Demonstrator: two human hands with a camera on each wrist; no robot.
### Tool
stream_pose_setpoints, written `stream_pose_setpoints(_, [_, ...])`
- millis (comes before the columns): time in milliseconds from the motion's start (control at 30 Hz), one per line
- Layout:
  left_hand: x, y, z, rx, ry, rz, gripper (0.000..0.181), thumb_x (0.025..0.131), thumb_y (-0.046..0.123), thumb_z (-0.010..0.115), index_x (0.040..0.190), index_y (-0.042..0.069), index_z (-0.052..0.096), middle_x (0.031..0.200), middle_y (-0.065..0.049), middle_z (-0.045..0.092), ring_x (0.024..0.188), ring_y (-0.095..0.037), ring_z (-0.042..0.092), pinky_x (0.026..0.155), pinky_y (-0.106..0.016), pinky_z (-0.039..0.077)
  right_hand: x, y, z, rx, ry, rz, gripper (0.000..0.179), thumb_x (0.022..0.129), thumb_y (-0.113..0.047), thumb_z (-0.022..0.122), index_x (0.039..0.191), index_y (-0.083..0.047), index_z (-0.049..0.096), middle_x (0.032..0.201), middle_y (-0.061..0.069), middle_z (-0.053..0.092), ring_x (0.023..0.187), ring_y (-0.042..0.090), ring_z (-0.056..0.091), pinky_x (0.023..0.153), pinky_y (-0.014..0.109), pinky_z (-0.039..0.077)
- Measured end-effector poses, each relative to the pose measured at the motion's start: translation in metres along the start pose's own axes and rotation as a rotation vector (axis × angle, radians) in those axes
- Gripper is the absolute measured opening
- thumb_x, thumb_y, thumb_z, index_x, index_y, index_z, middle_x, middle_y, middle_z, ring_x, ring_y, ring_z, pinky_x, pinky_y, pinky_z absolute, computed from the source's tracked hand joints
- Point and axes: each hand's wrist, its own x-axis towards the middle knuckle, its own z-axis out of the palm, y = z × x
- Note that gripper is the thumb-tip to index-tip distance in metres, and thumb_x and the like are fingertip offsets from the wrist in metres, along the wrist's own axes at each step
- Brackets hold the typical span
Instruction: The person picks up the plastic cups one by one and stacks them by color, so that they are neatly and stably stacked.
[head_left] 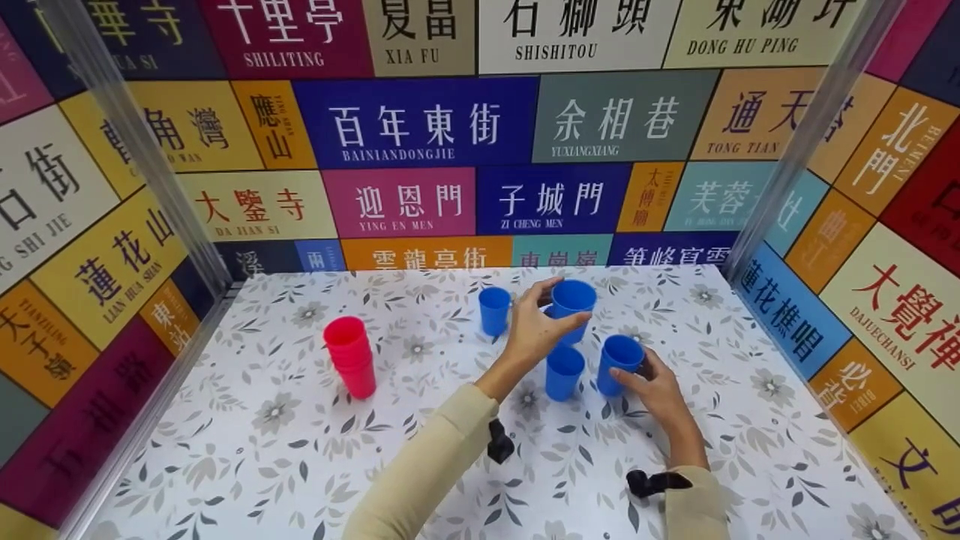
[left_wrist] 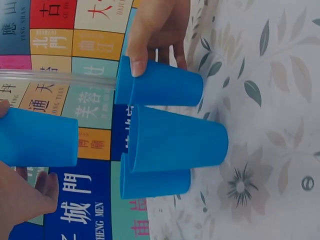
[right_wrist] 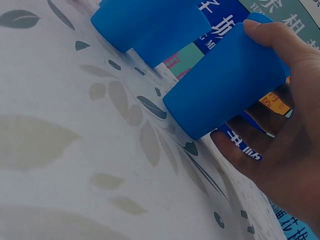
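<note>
Gripping blue cups: left hand, right hand

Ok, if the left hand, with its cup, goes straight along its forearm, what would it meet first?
Probably the lettered wall; the head view shows nothing standing between it and the left hand with its blue cup, though depth is unclear.

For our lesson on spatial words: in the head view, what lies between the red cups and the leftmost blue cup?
The head view shows only patterned tablecloth between the red cups and the leftmost blue cup.
</note>
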Motion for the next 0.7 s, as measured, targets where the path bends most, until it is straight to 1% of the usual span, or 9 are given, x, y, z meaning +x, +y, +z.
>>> stream_pose_setpoints(100, [-0.001,0.003,0.006,-0.022,-0.031,-0.009,0.071,0.081,0.033,0.084,0.143,0.017,0.054,0.135,-0.009,0.06,0.125,-0.024,0.057,0.103,-0.04,0.053,0.0,-0.001,0.0,-0.007,0.011,0.006,0.079,0.093,-0.03,0.072,0.156,-0.01,0.03,0.156,0.023,0.04,0.148,0.039,0.035,0.123,0.056,0.026])
stream_pose_setpoints(233, [-0.002,0.006,0.01,-0.035,-0.065,-0.039,0.071,0.082,0.033,0.083,0.144,0.02,0.053,0.141,-0.008,0.057,0.128,-0.025,0.056,0.104,-0.04,0.053,0.001,0.001,0.002,-0.019,0.012,0.016,0.081,0.092,-0.034,0.073,0.156,-0.011,0.03,0.157,0.022,0.04,0.147,0.04,0.035,0.123,0.057,0.025])
stream_pose_setpoints(400, [0.001,0.007,0.013,-0.04,-0.065,-0.052,0.07,0.081,0.033,0.084,0.143,0.021,0.054,0.144,-0.006,0.055,0.128,-0.026,0.057,0.103,-0.04,0.053,0.002,0.002,0.002,-0.032,0.019,0.019,0.08,0.091,-0.037,0.074,0.155,-0.012,0.033,0.156,0.021,0.041,0.147,0.04,0.036,0.122,0.058,0.027])
stream_pose_setpoints(533, [0.002,0.008,0.019,-0.003,-0.071,-0.06,0.07,0.081,0.035,0.084,0.143,0.023,0.054,0.142,-0.004,0.056,0.126,-0.022,0.057,0.101,-0.037,0.054,0.003,0.002,0.001,-0.033,0.017,0.021,0.08,0.091,-0.036,0.073,0.155,-0.012,0.032,0.156,0.022,0.04,0.146,0.041,0.037,0.121,0.058,0.028])
stream_pose_setpoints(700, [0.002,0.011,0.03,0.029,-0.086,-0.064,0.07,0.081,0.037,0.084,0.142,0.024,0.054,0.139,-0.002,0.057,0.123,-0.017,0.057,0.097,-0.032,0.054,0.003,0.0,-0.001,-0.039,0.003,0.032,0.083,0.092,-0.04,0.072,0.157,-0.013,0.028,0.158,0.021,0.038,0.148,0.04,0.035,0.121,0.058,0.028])
